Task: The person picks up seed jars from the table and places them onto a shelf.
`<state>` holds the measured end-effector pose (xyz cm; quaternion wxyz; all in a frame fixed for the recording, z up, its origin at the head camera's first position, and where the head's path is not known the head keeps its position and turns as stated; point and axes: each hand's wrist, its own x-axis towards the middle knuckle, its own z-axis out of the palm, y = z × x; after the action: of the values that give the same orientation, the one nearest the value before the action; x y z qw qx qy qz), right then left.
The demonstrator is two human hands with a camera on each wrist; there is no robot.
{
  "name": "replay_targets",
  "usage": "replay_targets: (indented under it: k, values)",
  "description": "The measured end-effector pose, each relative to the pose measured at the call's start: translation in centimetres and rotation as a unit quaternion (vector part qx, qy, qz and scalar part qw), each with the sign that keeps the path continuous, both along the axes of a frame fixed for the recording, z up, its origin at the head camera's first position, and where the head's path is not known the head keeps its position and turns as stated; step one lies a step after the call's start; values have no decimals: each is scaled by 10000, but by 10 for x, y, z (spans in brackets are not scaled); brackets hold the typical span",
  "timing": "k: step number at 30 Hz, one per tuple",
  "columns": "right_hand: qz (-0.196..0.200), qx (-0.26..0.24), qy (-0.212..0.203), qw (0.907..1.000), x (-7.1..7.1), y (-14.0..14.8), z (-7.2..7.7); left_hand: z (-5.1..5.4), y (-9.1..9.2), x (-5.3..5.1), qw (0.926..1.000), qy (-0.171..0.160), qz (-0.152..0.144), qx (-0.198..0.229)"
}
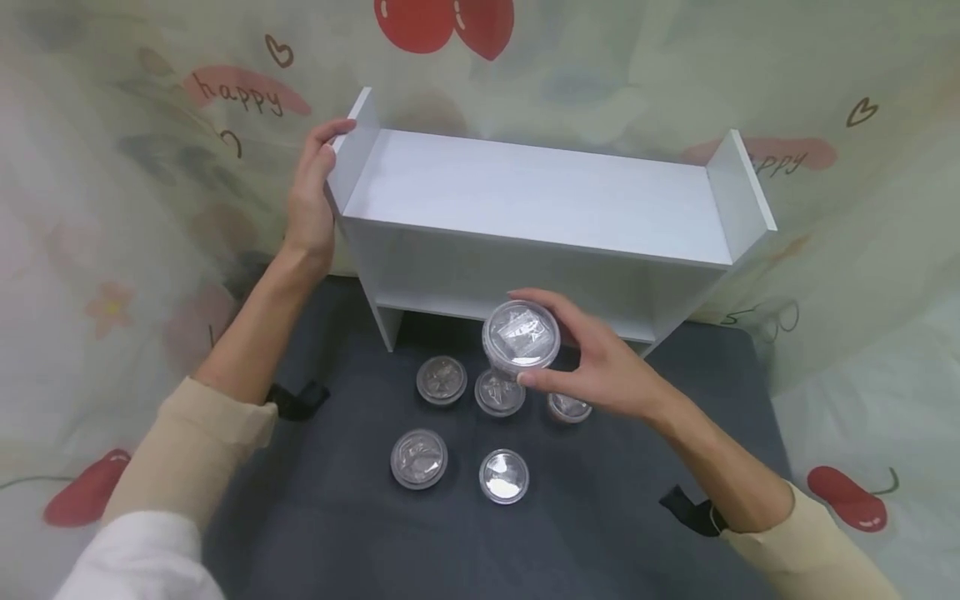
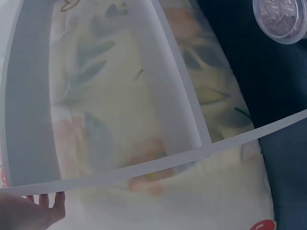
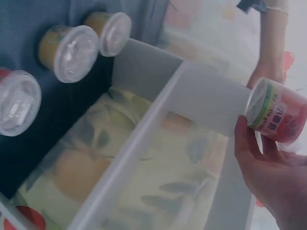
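My right hand (image 1: 611, 367) grips a clear-lidded plastic cup (image 1: 521, 333) between thumb and fingers, above the table and before the white shelf (image 1: 540, 196). In the right wrist view the cup (image 3: 278, 112) shows a pink-red label with a green band and printed lettering. At the shelf's upper left side panel, my left hand (image 1: 311, 196) holds the panel's edge, its fingers (image 2: 58, 206) against the outer face in the left wrist view. Several similar lidded cups stand on the dark table, one of them (image 1: 418, 459) at the front left.
Directly under the held cup is another cup (image 1: 500, 393), partly covered; a further one (image 1: 568, 407) is partly behind my right hand. The dark tabletop (image 1: 345, 517) extends in front of the shelf. A printed cloth (image 1: 600, 75) hangs behind and at both sides.
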<state>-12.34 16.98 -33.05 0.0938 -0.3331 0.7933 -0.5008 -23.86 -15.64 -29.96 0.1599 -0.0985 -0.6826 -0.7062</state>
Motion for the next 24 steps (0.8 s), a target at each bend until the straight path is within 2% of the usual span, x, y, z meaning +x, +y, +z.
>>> replay_targets:
  k: [9,14,20,24]
  values:
    - [256,-286,233,9990,-20,-20,22,-1,0,0,9999,105,16,117]
    - [367,-438,309,9979,-30,-27,34,-3,0,0,9999,137,87,24]
    - [432,-267,420,9978,-41,-30,48,-6,0,-2,9996,252,133,-39]
    - [398,-178,331,9985,-46,-33,58,-6,1,-2,9987,332,304,-258]
